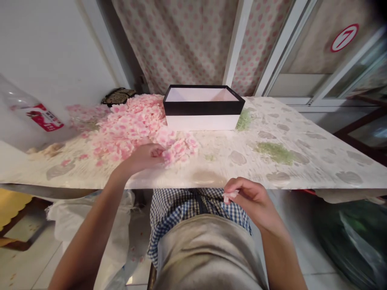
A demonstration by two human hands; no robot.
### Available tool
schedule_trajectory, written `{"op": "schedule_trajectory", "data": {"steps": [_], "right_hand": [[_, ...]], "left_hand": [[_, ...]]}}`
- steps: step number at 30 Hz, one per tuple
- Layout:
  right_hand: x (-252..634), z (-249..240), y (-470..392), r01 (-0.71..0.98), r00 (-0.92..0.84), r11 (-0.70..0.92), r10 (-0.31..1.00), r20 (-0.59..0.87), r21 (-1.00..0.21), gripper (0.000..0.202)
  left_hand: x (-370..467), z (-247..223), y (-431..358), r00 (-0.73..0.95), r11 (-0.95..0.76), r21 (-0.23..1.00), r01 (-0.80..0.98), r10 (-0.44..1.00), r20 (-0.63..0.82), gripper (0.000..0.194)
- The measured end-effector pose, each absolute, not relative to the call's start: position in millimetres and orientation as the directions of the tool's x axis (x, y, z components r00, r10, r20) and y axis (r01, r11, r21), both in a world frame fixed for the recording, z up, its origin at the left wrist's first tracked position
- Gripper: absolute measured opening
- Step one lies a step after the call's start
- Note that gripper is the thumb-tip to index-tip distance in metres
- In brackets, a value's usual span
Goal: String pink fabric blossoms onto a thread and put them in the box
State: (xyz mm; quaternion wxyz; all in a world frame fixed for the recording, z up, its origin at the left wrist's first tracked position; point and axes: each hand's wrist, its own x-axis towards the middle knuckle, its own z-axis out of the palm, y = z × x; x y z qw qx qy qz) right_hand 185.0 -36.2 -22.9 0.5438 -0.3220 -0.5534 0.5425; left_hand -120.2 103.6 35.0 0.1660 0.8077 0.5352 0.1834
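A large heap of pink petals [130, 125] lies on the left half of the table. At its near right edge is my left hand [146, 157], fingers curled and touching pink petals; whether it grips any is hard to make out. My right hand [248, 195] is closed in a pinch on a small pale pink petal piece [230, 196], just off the table's front edge above my lap. Behind the petals' right side stands an open white box [201, 122] with a black rim band.
The table [302, 129] has a patterned cover. Green stringy tufts [275, 153] lie at the right, with more beside the box. A bottle with a red label [45, 117] is at the far left. A patterned dark pouch [119, 96] sits behind the petals.
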Motion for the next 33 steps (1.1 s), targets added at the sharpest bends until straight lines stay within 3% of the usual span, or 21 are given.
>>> {"op": "schedule_trajectory", "data": {"steps": [16, 24, 28, 33], "right_hand": [[177, -25, -26, -0.262, -0.105, 0.216, 0.962, 0.25, -0.941, 0.012], [150, 1, -14, -0.246, -0.132, 0.313, 0.927, 0.352, -0.917, 0.01], [136, 7, -17, -0.309, -0.09, 0.347, 0.916, 0.391, -0.885, 0.008], [132, 5, -26, -0.298, -0.032, 0.357, 0.923, 0.384, -0.885, 0.01]], "left_hand": [[-98, 47, 87, 0.272, -0.565, 0.538, 0.626, 0.804, 0.528, 0.015], [-62, 54, 56, 0.495, -0.857, 0.42, 0.3, 0.516, 0.699, 0.016], [-43, 52, 40, 0.558, -0.908, 0.395, 0.142, 0.403, 0.726, 0.023], [-36, 51, 33, 0.592, -0.899, 0.431, 0.075, 0.388, 0.707, 0.022]]}}
